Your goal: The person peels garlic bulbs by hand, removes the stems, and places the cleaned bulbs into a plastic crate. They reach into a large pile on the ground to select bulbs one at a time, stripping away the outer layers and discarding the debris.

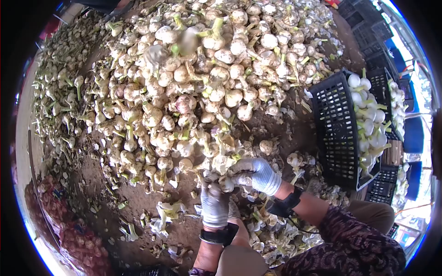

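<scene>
Both hands are in close at the near edge of the heap of garlic point(220, 73), gloved in striped grey-white, and here's the bulb point(226, 184), pinched right between them. The left hand point(215, 204) comes up from below, fingers bent in with barely a gap, gripping it from the left; the right hand point(258, 175) reaches across, fingers curled onto the other side (the exact finger contact is too small to read).

Room to work? Ahead it's tight, bulbs packed almost up to the fingertips. Out left, a patch of bare soil point(133, 184) opens between the heap's ragged border and the red mesh sacks point(83, 241) at the far side. Over right, a littered strip of ground runs between the heap and the black crate point(335, 133), its slatted wall facing the hands well apart from them, cleaned white bulbs point(368, 120) filling it up to the rim. Behind the wrists, loose husks point(276, 232) crowd right up to the knees.
</scene>
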